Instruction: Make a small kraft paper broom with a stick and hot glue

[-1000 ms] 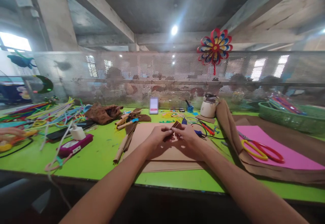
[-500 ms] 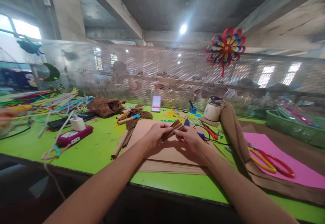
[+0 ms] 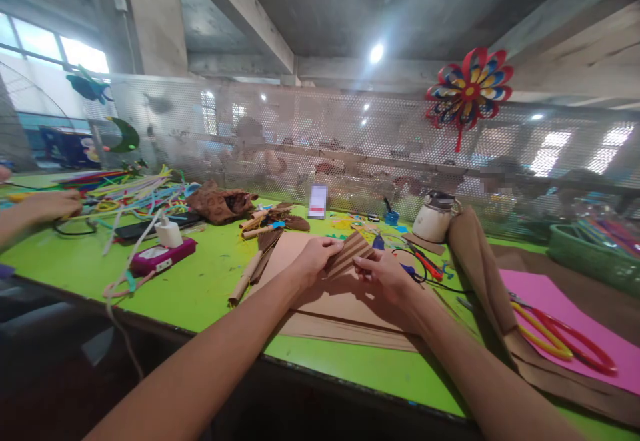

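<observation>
Between my two hands is a piece of pleated brown paper, its folds showing as light and dark stripes. My left hand pinches its left edge, the thumb on top. My right hand has thumb and fingertips closed on its lower right edge. Beneath both hands lies a stack of light brown paper sheets. Left of the stack are rolled brown paper pieces. A hot glue gun with a blue body, partly hidden, is just beyond my right hand.
Yellow-and-red-handled scissors lie on pink paper at right. A white kettle, a green basket, a purple power strip and a propped phone stand around. A co-worker's hand is at far left.
The pleated paper has opened wider and tilted, showing more of its striped face. My right hand has shifted along its edge. The view has turned slightly left; the co-worker's hand shows more.
</observation>
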`<state>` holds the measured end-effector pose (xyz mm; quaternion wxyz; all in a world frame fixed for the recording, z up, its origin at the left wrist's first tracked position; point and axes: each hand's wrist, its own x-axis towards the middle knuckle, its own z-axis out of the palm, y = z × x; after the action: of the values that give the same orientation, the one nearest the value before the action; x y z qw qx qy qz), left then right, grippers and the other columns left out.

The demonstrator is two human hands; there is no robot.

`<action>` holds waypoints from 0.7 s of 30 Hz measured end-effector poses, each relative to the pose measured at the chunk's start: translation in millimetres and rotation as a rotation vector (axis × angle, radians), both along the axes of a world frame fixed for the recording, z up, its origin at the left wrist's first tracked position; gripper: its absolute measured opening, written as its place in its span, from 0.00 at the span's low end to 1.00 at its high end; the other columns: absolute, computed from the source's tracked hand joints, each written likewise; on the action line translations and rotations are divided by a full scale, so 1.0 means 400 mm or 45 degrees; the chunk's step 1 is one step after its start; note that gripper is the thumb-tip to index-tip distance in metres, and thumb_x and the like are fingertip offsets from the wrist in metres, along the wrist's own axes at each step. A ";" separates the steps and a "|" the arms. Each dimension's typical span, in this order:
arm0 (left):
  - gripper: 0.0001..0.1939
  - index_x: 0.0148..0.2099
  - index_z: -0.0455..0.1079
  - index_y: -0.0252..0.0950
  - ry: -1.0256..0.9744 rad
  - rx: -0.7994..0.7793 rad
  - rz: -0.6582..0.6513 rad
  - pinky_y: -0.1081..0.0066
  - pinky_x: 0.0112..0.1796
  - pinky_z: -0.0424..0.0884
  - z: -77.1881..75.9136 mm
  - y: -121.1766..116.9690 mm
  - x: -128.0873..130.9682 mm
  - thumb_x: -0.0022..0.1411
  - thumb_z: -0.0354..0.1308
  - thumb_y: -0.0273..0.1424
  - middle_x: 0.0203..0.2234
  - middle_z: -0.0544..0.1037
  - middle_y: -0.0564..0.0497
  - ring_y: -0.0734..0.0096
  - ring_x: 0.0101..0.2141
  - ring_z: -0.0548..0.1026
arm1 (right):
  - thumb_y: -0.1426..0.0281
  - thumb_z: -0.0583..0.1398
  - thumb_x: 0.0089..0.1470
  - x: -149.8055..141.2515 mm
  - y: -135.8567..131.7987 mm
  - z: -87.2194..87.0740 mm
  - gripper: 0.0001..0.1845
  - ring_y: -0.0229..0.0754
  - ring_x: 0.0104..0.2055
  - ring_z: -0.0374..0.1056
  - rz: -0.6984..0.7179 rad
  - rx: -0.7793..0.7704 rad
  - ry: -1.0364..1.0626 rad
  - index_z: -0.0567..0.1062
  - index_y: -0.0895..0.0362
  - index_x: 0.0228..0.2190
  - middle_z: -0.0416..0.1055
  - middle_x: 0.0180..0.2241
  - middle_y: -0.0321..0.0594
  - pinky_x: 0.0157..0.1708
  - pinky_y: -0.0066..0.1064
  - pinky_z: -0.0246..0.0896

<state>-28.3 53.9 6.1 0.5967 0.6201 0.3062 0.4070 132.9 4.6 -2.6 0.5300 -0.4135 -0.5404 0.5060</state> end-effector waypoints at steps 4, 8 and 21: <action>0.16 0.39 0.71 0.30 -0.026 -0.054 -0.121 0.70 0.31 0.65 0.016 -0.005 -0.012 0.46 0.62 0.32 0.29 0.75 0.47 0.71 0.27 0.71 | 0.64 0.66 0.38 0.004 -0.003 0.001 0.13 0.30 0.17 0.55 0.028 -0.027 -0.017 0.70 0.59 0.21 0.64 0.16 0.32 0.19 0.26 0.48; 0.15 0.39 0.70 0.30 -0.018 -0.091 -0.181 0.68 0.33 0.65 0.032 -0.017 -0.015 0.46 0.61 0.29 0.30 0.75 0.47 0.69 0.28 0.72 | 0.64 0.66 0.39 0.006 -0.004 -0.002 0.12 0.30 0.17 0.55 0.086 -0.031 -0.034 0.70 0.59 0.22 0.64 0.17 0.32 0.19 0.26 0.48; 0.13 0.30 0.63 0.34 0.112 0.077 0.078 0.74 0.23 0.59 0.015 0.008 -0.014 0.47 0.60 0.37 0.22 0.69 0.53 0.75 0.22 0.66 | 0.64 0.66 0.38 0.007 -0.011 0.008 0.13 0.30 0.18 0.57 0.099 -0.032 -0.028 0.70 0.59 0.22 0.65 0.18 0.33 0.20 0.25 0.49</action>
<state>-34.1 57.2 11.9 0.5508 0.6455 0.3386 0.4064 135.6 0.3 0.8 0.4989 -0.4044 -0.5554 0.5283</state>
